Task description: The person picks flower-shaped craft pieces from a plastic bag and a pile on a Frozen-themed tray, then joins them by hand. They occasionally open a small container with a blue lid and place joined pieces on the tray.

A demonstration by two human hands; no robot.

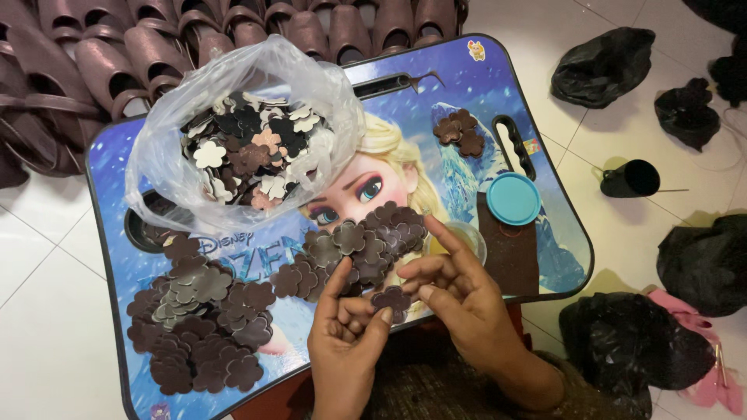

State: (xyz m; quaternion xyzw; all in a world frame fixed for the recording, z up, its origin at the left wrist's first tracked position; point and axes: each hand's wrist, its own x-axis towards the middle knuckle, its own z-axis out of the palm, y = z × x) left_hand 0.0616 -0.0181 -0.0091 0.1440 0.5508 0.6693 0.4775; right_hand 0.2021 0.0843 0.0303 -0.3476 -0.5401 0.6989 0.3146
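Observation:
A small blue lap table (560, 257) with a cartoon picture lies in front of me. Both my hands meet over its near edge. My left hand (346, 342) and my right hand (459, 299) pinch one dark brown flower-shaped cutout (391, 299) between their fingertips. Just beyond them lies a spread of several brown flower cutouts (366, 241). A bigger heap of the same cutouts (198, 327) covers the table's near left. A clear plastic bag (241, 132) at the far left holds mixed brown, black and cream flower cutouts.
A round teal lid (513, 198) and a dark brown strip (510, 260) sit at the table's right, with a few cutouts (459, 131) beyond. Rows of brown slippers (117, 54) lie behind. Black plastic bags (603, 66) and a black cone (630, 179) rest on the white tiled floor.

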